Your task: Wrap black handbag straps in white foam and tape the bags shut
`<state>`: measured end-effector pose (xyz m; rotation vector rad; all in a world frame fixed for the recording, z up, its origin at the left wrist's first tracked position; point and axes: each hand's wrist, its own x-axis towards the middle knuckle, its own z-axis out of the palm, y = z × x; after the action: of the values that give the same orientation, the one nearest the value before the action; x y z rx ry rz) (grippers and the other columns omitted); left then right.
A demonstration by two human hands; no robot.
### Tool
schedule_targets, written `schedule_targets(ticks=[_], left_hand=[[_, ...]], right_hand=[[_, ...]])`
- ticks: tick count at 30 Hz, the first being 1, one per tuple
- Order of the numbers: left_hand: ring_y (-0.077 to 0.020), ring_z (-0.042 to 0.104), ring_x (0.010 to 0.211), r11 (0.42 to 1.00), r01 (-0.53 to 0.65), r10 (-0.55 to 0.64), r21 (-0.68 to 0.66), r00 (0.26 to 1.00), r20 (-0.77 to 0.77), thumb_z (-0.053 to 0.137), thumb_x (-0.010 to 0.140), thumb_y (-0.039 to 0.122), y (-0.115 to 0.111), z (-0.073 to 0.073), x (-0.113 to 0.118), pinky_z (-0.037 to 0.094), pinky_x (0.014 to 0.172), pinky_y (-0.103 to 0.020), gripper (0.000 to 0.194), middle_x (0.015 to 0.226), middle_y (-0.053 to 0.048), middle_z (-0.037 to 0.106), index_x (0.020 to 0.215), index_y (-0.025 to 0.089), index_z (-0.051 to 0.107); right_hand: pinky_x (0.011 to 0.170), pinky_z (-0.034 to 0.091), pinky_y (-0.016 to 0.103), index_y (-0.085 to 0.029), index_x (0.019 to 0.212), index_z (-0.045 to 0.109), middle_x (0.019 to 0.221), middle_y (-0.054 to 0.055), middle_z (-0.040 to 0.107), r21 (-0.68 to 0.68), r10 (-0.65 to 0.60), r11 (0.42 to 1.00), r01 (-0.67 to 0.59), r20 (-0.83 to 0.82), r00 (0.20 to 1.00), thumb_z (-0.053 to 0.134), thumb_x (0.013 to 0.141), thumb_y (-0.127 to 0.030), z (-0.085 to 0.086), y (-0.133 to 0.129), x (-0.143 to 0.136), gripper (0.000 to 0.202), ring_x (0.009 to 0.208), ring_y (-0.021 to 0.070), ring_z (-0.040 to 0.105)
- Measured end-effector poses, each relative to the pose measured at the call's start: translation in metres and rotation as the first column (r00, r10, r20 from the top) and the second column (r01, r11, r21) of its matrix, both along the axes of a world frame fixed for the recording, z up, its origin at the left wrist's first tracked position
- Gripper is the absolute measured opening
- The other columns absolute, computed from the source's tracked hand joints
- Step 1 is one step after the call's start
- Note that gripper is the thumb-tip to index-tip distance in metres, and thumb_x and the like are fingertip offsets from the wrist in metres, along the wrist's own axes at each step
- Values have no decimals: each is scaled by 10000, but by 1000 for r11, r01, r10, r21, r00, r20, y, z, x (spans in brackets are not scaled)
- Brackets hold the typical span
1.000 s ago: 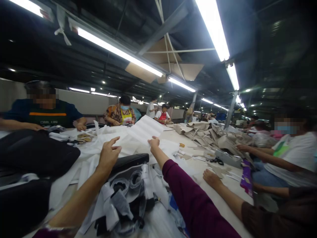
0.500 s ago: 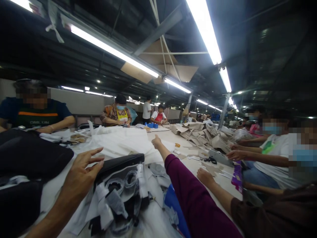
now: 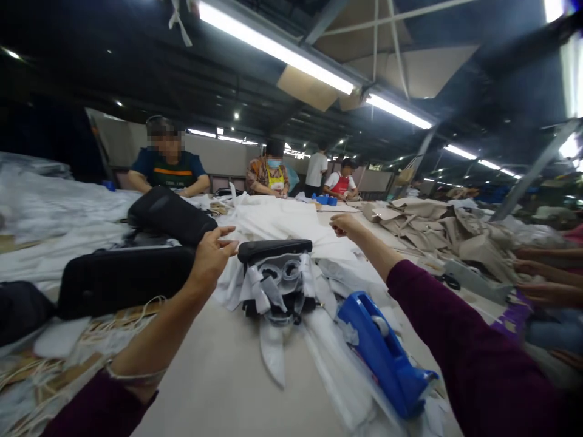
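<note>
The left hand [image 3: 212, 255] hovers with fingers spread, empty, just left of a black padded piece [image 3: 274, 249] atop grey-white wrapped parts [image 3: 277, 285]; the right hand [image 3: 345, 224], loosely curled, rests on white fabric [image 3: 282, 221]. A blue tape dispenser [image 3: 382, 352] lies nearer; co-workers sit across the table [image 3: 218, 376].

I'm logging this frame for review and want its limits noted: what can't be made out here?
Head view only.
- Right hand: turned away over the white sheets; whether it grips one is hidden.
- Left hand: fingers spread, contact with the black case unclear.
- Blue tape dispenser: its base is buried in white scraps.
- Far workers' hands: too small.
- Right edge: co-workers' hands blurred.
</note>
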<state>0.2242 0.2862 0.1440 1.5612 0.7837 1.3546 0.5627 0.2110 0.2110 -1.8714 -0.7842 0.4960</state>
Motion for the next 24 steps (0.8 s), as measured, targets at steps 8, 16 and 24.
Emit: schedule_targets(ticks=[8,16,24], left_hand=[[-174,613,859,984,63,-58,-164,998,33,684,598,300,-31,-31,-24,539,655,-272,445,1130,-85,570,1013,148,629],[-202,589,874,915,42,-28,-402,999,39,677,536,215,-42,-71,-28,498,701,-305,411,994,-85,548,937,134,638],[-197,576,895,863,35,-33,-504,999,14,624,567,164,-35,-104,-22,471,751,-296,371,939,-88,566,933,108,616]], right_hand=[[556,433,228,-150,933,716,622,-25,604,-54,421,904,-423,279,863,616,737,-55,-73,-86,-95,239,530,97,511],[955,407,371,-205,1010,654,1025,38,588,166,276,927,-337,309,910,659,615,-47,-166,-140,-162,426,995,214,538],[789,532,306,-138,872,576,887,99,641,189,68,975,115,-749,659,579,815,-154,-194,-119,-177,59,860,190,640]])
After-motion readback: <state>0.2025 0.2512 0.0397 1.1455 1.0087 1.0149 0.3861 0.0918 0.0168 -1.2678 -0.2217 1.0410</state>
